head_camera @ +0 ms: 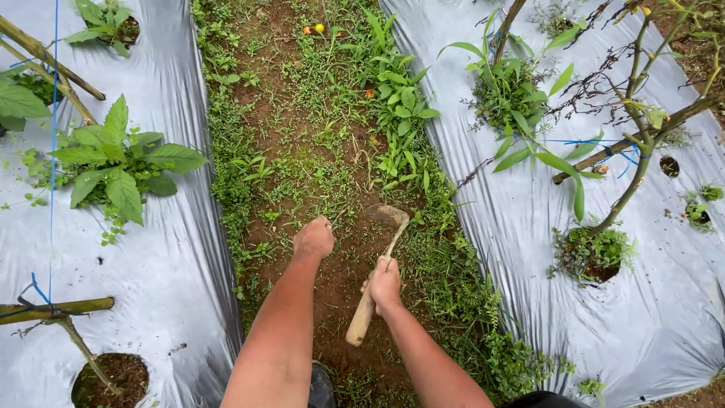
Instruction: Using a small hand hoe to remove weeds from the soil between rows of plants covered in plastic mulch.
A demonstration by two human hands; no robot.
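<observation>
Weeding step, mid-row. Right hand point(384, 285) has fingers wrapped tight round the wooden-handled curved-blade hand hoe point(377, 264), blade in the brown soil furrow point(340, 249). Left hand point(313, 238) is clenched at ground level; whether it grips weeds, cannot tell. Next move likely needs a short pull toward the body, clear of the silver plastic mulch sheet point(529, 242).

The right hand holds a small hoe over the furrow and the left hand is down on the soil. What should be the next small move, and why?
Probably pull the hoe blade back through the soil toward the body. The right hand grips the wooden handle, the blade sits at the weeds, and the left hand rests clear beside it.
</observation>
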